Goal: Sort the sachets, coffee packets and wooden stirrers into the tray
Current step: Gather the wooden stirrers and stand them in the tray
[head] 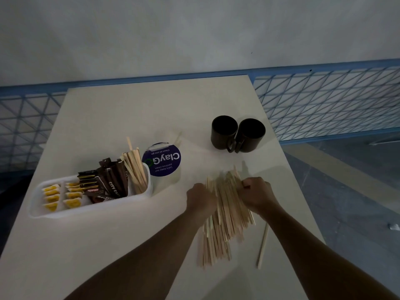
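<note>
Both hands, the left hand (pixel 200 199) and right hand (pixel 257 194), press in on a loose pile of stirrers (pixel 225 215) on the counter (pixel 121 241), fingers curled against its sides. Gathering appears under way; next, the bundle likely needs squaring and carrying to the tray (pixel 91 210), whose right compartment already holds stirrers.

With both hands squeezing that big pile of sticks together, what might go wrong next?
The stirrer pile is splayed between the left hand and right hand, so lifting may spill some. One stray stirrer lies near the table edge. The tray end section already holds upright stirrers.
</note>
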Tool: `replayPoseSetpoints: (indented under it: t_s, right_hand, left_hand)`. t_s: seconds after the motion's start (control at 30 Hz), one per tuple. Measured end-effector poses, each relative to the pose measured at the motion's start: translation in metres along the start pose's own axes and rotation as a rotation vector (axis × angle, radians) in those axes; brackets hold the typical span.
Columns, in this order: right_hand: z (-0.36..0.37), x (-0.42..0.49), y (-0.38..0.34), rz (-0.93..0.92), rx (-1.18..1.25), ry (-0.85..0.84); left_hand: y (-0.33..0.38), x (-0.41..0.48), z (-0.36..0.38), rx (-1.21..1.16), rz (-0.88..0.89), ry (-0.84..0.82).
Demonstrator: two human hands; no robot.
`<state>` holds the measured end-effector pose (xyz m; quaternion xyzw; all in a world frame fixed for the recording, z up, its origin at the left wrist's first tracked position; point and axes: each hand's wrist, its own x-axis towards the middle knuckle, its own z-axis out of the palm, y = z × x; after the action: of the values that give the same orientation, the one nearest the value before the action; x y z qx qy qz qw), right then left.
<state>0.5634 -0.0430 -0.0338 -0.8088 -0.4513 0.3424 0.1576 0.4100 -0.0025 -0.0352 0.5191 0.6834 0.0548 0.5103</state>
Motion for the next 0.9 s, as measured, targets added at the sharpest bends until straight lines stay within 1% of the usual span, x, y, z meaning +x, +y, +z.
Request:
replayPoseSetpoints:
  t_s: [0.17,0.37,0.43,0.73,0.9]
  right_hand:
    - [0.001,-0.002,-0.008,-0.004,0.01,0.038]
    - [0.007,-0.008,-0.029,-0.035,0.009,0.057]
    - [0.011,-0.009,-0.036,-0.035,0.021,0.058]
    - [0.031,-0.01,-0.077,-0.059,0.082,0.038]
    - [0.046,-0.004,-0.107,-0.106,0.177,0.04]
  left_hand:
    - [0.003,0.001,-0.011,-0.128,-0.053,-0.031]
    - [0.006,-0.003,-0.03,-0.446,-0.092,-0.14]
    - [0.006,-0.006,-0.037,-0.521,-0.079,-0.164]
    - [-0.003,-0.005,-0.074,-0.561,-0.027,-0.154]
    - [0.0,-0.004,-0.104,-0.608,0.056,-0.114]
